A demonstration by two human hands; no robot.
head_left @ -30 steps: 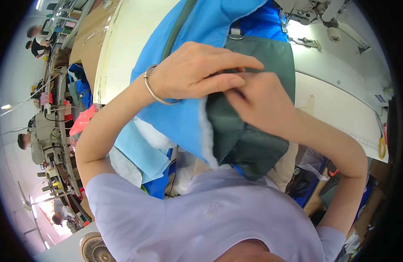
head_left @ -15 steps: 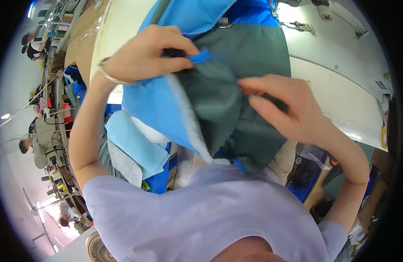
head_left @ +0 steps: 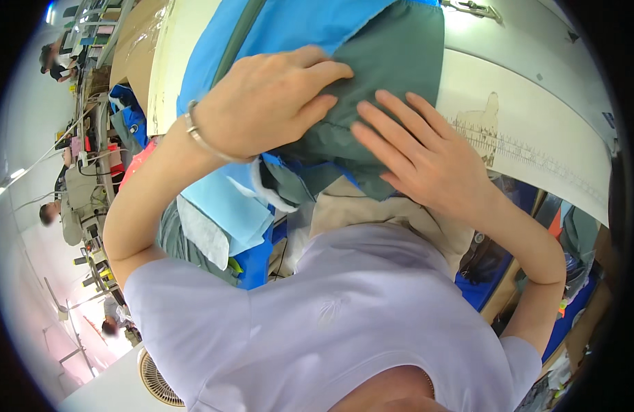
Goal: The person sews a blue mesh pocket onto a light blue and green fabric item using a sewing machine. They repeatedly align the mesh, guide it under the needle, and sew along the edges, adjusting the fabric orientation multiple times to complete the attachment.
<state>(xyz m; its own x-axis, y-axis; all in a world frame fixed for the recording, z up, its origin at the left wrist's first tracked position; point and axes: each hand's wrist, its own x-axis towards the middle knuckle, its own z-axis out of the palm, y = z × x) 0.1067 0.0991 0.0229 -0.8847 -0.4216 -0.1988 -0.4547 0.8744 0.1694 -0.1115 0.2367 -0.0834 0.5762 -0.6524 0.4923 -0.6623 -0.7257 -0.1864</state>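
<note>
Brown cardboard (head_left: 135,51) lies well to the left of the green panel (head_left: 399,62). Pale blue sheets (head_left: 228,209) sit nearer the person's body, left of the panel's lower end. Bright blue cloth (head_left: 289,27) runs along the panel's upper left edge, and over that side bends the left hand (head_left: 265,103), thumb and forefinger a little apart; from where I stand, I can't tell whether its curled fingers pinch any cloth. The panel itself lies partly on the table (head_left: 557,123), its near end crumpled toward the beige cloth (head_left: 337,209) at the person's lap. Over the panel's right half the right hand (head_left: 430,161) lies palm down, fingers spread wide, gripping nothing. It looks to me like a smoothing or lining-up step; the next move would seem to call for light pressure and care with the loose near edge. Right of the panel, the table's printed scale (head_left: 530,154) runs off, and sideways room looks easiest there. Beyond the panel's far right corner stands a metal fitting (head_left: 475,9), so I'd judge that way tighter.
</note>
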